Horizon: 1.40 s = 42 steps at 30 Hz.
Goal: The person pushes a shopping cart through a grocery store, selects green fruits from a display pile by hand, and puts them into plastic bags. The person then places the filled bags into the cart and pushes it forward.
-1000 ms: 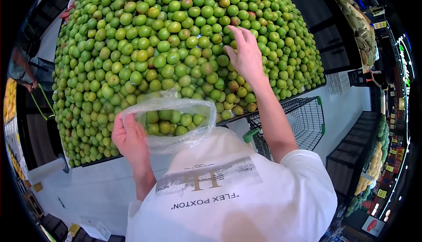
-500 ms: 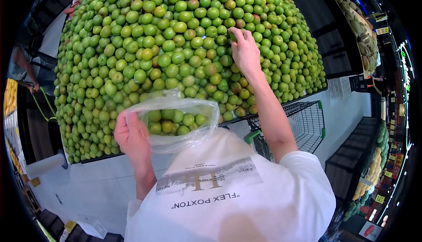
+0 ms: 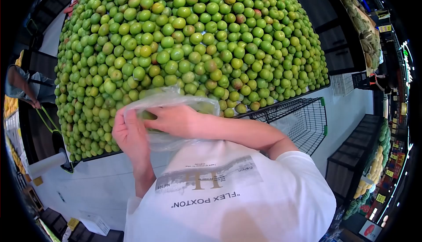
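Observation:
My left hand (image 3: 130, 134) pinches the left rim of a clear plastic bag (image 3: 182, 143), holding its mouth toward the fruit pile. My right hand (image 3: 172, 120) reaches across into the bag's opening from the right. Its fingers point left and look spread apart; no fruit shows between them, though the tips are partly hidden by the bag. Some round green fruit shows faintly through the plastic behind my right wrist. Just beyond the bag rises a large heap of green plums (image 3: 189, 57), some blushed red or yellow.
A black wire shopping cart (image 3: 303, 123) with green corners stands to the right of my body. At the left, a person (image 3: 22, 86) holds a green handle near the display. A plastic bag roll (image 3: 46, 165) sits at the heap's lower left corner. Produce shelves (image 3: 356, 163) line the right.
My right hand has come down from the plum heap into the bag's mouth. My left hand keeps its hold on the rim. The person at the left shows more fully.

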Tool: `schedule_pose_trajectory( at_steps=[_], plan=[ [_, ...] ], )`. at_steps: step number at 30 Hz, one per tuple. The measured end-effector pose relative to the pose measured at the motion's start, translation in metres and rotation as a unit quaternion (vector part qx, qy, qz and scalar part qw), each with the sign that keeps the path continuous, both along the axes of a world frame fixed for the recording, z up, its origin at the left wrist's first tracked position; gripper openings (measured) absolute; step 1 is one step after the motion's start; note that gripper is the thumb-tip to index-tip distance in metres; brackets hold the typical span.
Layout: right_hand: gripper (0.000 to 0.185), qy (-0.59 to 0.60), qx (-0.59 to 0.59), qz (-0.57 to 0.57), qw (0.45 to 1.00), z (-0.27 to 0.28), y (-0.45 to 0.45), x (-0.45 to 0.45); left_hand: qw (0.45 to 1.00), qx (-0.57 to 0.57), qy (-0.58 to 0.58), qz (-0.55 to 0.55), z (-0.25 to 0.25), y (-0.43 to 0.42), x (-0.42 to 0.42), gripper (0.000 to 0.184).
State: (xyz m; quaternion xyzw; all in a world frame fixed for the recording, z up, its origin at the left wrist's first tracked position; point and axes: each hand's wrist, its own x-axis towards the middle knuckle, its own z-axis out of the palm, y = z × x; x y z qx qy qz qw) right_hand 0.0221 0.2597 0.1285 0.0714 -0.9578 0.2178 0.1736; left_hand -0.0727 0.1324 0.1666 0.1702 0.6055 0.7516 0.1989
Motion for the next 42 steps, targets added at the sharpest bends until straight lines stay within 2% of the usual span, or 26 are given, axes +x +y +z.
schedule_pose_trajectory(
  at_steps=[3,6,7,8,9,11,12,14,18,20,26,30,33,35,38,41,42],
  plan=[
    [0.036,-0.014,-0.013,0.010,1.000,-0.001,-0.003,-0.001,0.999,0.002,-0.018,0.045,0.000,-0.003,-0.005,0.016],
    [0.037,-0.022,-0.078,-0.010,0.997,0.011,0.005,0.008,0.998,0.014,-0.056,0.007,-0.002,-0.009,-0.006,0.015],
    [0.038,-0.139,-0.184,-0.032,0.973,0.026,0.009,0.007,0.998,0.017,-0.058,0.014,-0.001,-0.006,-0.006,0.015],
    [0.038,-0.252,-0.284,-0.054,0.924,0.035,0.013,0.008,0.998,0.021,-0.059,0.021,-0.001,-0.003,-0.006,0.014],
    [0.038,-0.254,-0.283,-0.051,0.923,0.029,0.014,0.014,0.998,0.021,-0.061,0.023,-0.001,-0.003,-0.007,0.014],
    [0.046,-0.054,-0.078,-0.020,0.995,0.012,0.020,0.031,0.998,0.022,-0.048,0.020,-0.001,-0.003,-0.008,0.013],
    [0.046,-0.055,-0.079,-0.017,0.995,0.014,0.025,0.036,0.998,0.022,-0.048,0.024,0.001,-0.004,-0.007,0.013],
    [0.033,0.083,-0.071,-0.014,0.994,0.020,0.038,0.048,0.999,0.009,-0.047,0.024,0.007,-0.005,-0.005,0.012],
    [0.025,0.165,-0.112,-0.217,0.956,0.023,0.087,0.061,0.997,-0.024,-0.042,0.058,0.007,-0.003,-0.005,0.011],
    [0.030,0.052,-0.030,-0.326,0.943,0.018,0.115,0.068,0.998,-0.018,-0.037,0.041,0.006,-0.003,-0.006,0.013],
    [0.038,-0.056,0.018,-0.388,0.920,-0.025,0.145,0.068,0.999,-0.023,-0.028,0.038,0.006,-0.004,-0.005,0.013],
    [0.038,-0.064,0.008,-0.374,0.925,-0.008,0.147,0.069,0.999,-0.025,-0.028,0.034,0.010,-0.005,-0.003,0.014],
    [0.039,-0.021,-0.024,-0.361,0.932,0.007,0.134,0.071,0.999,-0.028,-0.028,0.036,0.005,-0.007,-0.002,0.013],
    [0.037,-0.061,-0.043,-0.297,0.952,0.007,0.125,0.070,0.998,-0.021,-0.035,0.049,0.003,-0.005,-0.003,0.013],
    [0.037,-0.079,-0.003,-0.294,0.952,-0.016,0.122,0.063,0.999,-0.016,-0.030,0.039,0.004,-0.003,-0.002,0.012],
    [0.038,-0.082,0.031,-0.293,0.952,-0.016,0.123,0.060,0.998,-0.012,-0.038,0.050,0.004,-0.001,-0.002,0.012],
    [0.038,-0.057,-0.051,-0.301,0.950,-0.009,0.120,0.059,0.998,-0.011,-0.035,0.050,0.005,-0.002,-0.002,0.012]
  ],
)
